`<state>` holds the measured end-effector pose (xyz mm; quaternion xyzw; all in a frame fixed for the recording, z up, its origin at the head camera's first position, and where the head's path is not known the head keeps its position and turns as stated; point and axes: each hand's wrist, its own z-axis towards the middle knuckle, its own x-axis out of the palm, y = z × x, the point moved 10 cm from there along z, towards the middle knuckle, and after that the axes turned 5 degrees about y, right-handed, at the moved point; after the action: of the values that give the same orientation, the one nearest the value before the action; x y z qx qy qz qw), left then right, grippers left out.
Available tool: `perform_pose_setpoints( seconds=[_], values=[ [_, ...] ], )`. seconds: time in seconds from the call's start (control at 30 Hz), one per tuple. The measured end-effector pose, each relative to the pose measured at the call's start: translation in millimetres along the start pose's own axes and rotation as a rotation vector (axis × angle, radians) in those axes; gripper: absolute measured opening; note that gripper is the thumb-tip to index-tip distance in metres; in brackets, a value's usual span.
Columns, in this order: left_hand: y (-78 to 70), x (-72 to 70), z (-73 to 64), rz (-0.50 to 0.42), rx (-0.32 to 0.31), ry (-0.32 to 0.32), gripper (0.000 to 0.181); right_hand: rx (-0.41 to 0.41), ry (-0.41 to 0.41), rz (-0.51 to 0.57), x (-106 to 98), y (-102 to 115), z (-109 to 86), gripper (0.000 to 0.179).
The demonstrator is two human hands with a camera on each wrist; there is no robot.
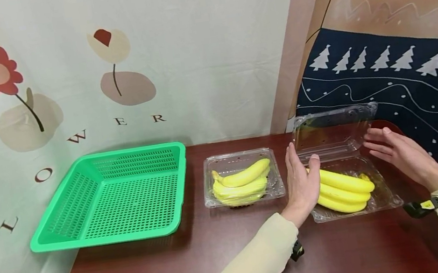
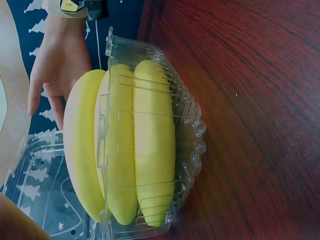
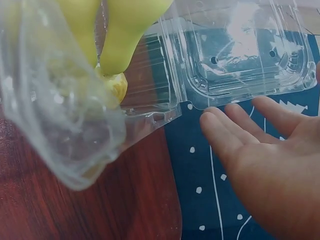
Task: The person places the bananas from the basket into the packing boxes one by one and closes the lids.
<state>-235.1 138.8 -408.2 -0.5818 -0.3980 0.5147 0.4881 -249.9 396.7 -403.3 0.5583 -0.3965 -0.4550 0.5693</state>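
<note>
A clear plastic clamshell container stands at the right of the table with its lid raised at the back. In its base lies a bunch of bananas; the left wrist view shows the bananas through the ribbed clear wall. My left hand is at the container's left side, fingers straight and pointing up beside the lid. On the other side my right hand has its fingers extended close to the lid's right edge. In the right wrist view the right hand's fingertips are right by the lid's rim.
Left of my left hand sits a second clear container, closed, with bananas inside. A green plastic basket stands at the table's left. Printed cloths hang behind the dark red table.
</note>
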Motion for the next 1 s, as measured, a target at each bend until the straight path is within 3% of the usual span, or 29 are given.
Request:
perform_pose_setpoints(
  seconds=[0.4, 0.57, 0.77, 1.0],
  values=[
    [-2.7, -6.7, -5.6, -0.038, 0.056, 0.022, 0.073, -0.005, 0.02, 0.003, 4, 2, -6.8, 0.058],
    [-3.6, -9.7, -6.5, -0.095, 0.071, 0.024, 0.071, -0.017, 0.017, 0.003, 5, 4, -10.3, 0.057],
    [-6.9, -15.2, -7.8, -0.191, 0.059, -0.002, 0.061, -0.046, 0.021, 0.024, 8, 5, -17.0, 0.05],
    [-5.5, -19.0, -10.9, -0.222, 0.001, -0.029, 0.053, -0.068, 0.055, 0.021, 11, 5, -25.4, 0.052]
  ],
)
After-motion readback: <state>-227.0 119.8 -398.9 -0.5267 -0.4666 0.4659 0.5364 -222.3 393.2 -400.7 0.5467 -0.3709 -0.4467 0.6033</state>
